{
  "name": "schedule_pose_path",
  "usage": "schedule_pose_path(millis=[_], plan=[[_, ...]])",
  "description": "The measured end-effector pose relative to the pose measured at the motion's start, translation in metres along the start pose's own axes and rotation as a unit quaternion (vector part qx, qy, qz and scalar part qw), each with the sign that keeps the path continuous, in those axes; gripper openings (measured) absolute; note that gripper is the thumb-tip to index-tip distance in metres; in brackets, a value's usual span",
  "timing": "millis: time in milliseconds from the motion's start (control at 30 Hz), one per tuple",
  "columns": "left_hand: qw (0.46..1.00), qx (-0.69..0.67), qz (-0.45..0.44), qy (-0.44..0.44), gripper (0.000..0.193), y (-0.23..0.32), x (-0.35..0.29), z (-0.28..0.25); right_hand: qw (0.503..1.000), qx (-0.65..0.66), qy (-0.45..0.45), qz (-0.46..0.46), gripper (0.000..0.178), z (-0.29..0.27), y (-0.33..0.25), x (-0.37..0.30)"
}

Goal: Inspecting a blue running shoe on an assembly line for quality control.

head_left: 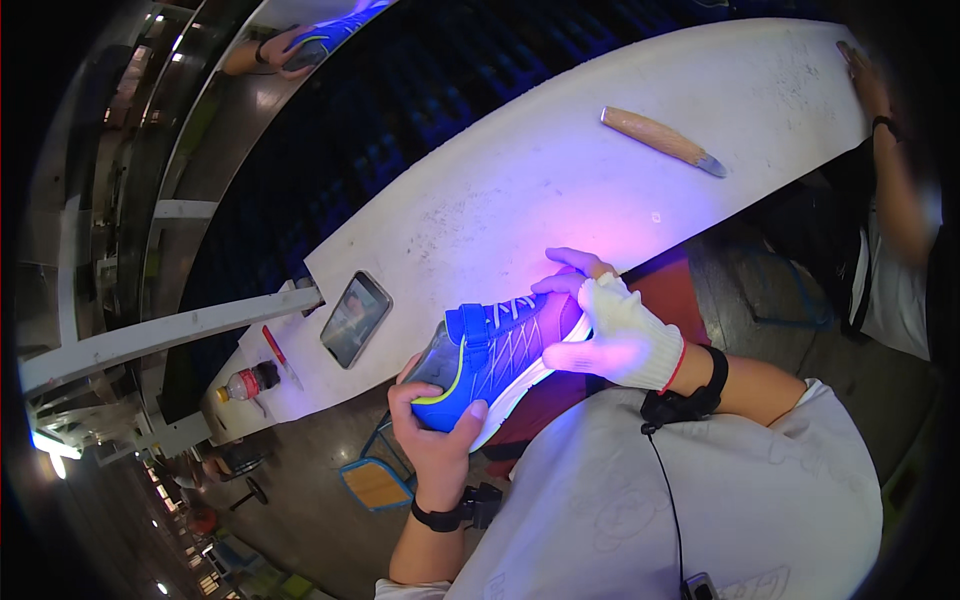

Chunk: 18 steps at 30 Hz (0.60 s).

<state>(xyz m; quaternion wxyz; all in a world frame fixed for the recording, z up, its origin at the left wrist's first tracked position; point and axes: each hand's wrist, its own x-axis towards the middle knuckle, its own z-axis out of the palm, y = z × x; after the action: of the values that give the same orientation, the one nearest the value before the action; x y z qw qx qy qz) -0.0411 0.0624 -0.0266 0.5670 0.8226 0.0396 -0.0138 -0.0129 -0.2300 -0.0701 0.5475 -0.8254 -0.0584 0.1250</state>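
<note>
A blue sneaker (pixel 508 350) with a white sole, pale laces, a strap and a yellow-green collar edge is held between my two hands at the table's near edge. Something dark and smooth, perhaps a shoe last, fills its opening. My bare left hand (pixel 435 437) is closed around the heel, thumb low on the side. Over the toe lies my right hand (pixel 625 332), in a white knit glove with bare fingertips. Its fingers reach across the top of the toe, and its thumb presses near the sole. Purple-blue light falls on the toe and the gloved fingers.
On the white table (pixel 470 215) lie a phone (pixel 356 318), a wooden-handled tool (pixel 660 138), a red pen (pixel 273 345) and a small bottle (pixel 247 384). A dark conveyor-like strip (pixel 400 110) runs behind. Other people's hands show at far right (pixel 870 85) and top left (pixel 290 50).
</note>
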Motion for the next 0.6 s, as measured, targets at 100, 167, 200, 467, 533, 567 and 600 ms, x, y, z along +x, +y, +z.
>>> schedule_pose_path(millis=[100, 167, 200, 467, 533, 567, 600], plan=[[0.999, 0.02, -0.037, -0.003, 0.054, 0.002, 0.006, -0.002, 0.998, -0.022, -0.012, -0.052, 0.085, -0.009, 0.004, 0.002], [0.999, 0.0, -0.013, -0.029, 0.051, 0.007, 0.014, -0.002, 0.996, -0.06, -0.038, -0.062, 0.087, -0.015, 0.011, 0.005], [1.0, -0.003, -0.002, -0.014, 0.051, 0.01, 0.019, -0.002, 0.98, -0.133, -0.029, -0.144, 0.088, -0.019, 0.015, 0.006], [0.93, -0.281, 0.226, -0.066, 0.074, 0.05, 0.027, -0.003, 0.725, -0.338, 0.243, -0.549, 0.058, -0.095, -0.055, 0.044], [0.9, -0.321, 0.296, 0.007, 0.08, 0.058, 0.035, -0.003, 0.647, -0.386, 0.309, -0.581, 0.058, -0.16, -0.108, 0.054], [0.901, -0.314, 0.296, 0.033, 0.072, 0.062, 0.04, -0.002, 0.612, -0.412, 0.364, -0.568, 0.057, -0.19, -0.14, 0.064], [0.89, -0.309, 0.336, 0.01, 0.072, 0.066, 0.043, -0.001, 0.621, -0.443, 0.393, -0.514, 0.055, -0.223, -0.174, 0.072]])
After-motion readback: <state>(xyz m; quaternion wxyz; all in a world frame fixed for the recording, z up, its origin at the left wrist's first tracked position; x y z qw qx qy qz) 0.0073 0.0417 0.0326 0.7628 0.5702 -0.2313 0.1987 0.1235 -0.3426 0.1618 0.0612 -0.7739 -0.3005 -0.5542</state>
